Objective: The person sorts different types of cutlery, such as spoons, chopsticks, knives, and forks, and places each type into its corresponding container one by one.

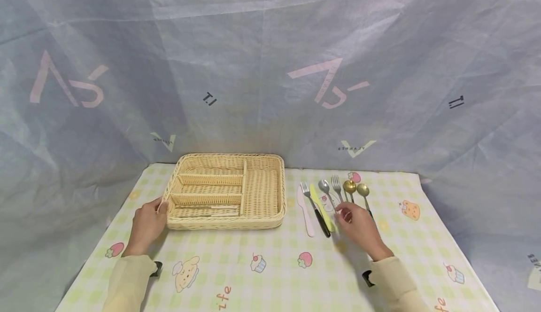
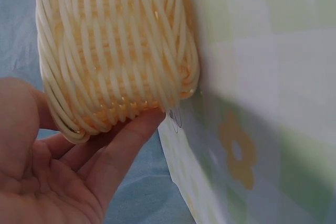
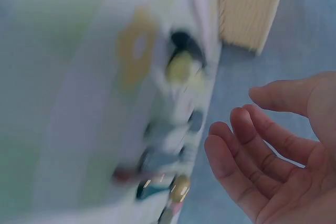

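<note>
A pale wicker cutlery basket (image 1: 262, 224) with several compartments stands at the back left of the table. My left hand (image 1: 148, 222) grips its left end; in the left wrist view the fingers (image 2: 123, 153) lie against the wicker and the thumb is partly hidden. Thin light sticks (image 1: 224, 207) lie in the front left compartment. Over the cutlery my right hand (image 1: 359, 225) is held with loosely bent fingers, nothing between thumb and fingers in the right wrist view. Nearest it is a silver spoon (image 1: 324, 186), its handle end hidden by the hand.
Left of the silver spoon lie a pink knife (image 1: 305, 213), a black-handled fork (image 1: 314, 208) and a yellow-green knife (image 1: 320, 204). To its right are another fork (image 1: 336, 184) and two gold spoons, one (image 1: 350, 186) beside the other (image 1: 363, 190). A grey curtain (image 1: 262, 114) hangs behind.
</note>
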`<state>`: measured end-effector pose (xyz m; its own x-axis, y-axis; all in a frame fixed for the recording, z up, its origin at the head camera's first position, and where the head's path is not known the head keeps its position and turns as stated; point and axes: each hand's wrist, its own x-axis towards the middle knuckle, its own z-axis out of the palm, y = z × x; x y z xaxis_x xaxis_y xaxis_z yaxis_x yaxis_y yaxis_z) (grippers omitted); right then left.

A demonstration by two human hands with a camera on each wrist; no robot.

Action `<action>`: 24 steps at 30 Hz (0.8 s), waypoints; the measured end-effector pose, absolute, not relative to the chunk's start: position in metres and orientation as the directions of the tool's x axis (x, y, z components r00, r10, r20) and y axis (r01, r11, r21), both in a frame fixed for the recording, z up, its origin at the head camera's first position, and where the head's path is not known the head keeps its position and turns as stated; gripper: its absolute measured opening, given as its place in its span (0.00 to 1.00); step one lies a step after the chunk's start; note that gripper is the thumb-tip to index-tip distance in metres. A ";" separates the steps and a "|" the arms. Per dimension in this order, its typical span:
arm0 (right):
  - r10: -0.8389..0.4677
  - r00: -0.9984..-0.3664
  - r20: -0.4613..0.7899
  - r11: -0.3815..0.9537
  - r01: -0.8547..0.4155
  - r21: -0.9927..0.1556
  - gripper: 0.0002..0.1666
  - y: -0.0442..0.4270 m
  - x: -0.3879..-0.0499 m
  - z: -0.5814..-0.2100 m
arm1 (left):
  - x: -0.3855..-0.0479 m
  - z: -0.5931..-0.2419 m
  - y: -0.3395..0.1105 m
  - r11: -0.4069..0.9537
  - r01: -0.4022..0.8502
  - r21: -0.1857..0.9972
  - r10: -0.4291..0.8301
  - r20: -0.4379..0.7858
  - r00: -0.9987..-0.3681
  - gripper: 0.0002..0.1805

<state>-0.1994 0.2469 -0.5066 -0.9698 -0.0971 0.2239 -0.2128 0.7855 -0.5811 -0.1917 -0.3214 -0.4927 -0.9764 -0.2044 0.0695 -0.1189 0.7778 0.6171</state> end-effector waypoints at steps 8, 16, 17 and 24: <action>-0.021 -0.982 0.186 0.862 -0.112 -0.494 0.11 0.291 -0.208 -0.514 | -0.191 -0.491 -0.321 0.771 -0.119 0.625 -0.202 0.063 -0.977 0.29; 0.023 -0.989 0.147 0.892 -0.047 -0.450 0.13 0.319 -0.224 -0.516 | -0.190 -0.490 -0.320 0.771 -0.129 0.624 -0.212 0.060 -0.975 0.29; 0.025 -0.989 0.147 0.896 -0.043 -0.442 0.13 0.322 -0.227 -0.515 | -0.190 -0.491 -0.320 0.771 -0.129 0.624 -0.213 0.061 -0.975 0.29; 0.045 -0.990 0.130 0.908 -0.014 -0.419 0.16 0.334 -0.241 -0.514 | -0.189 -0.492 -0.320 0.769 -0.119 0.628 -0.211 0.074 -0.975 0.28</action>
<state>-0.2409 0.3341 -0.5139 -0.9905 0.0448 0.1302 -0.0140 0.9081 -0.4185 -0.1894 -0.3202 -0.4919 -0.9747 -0.2108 0.0736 -0.1189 0.7690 0.6281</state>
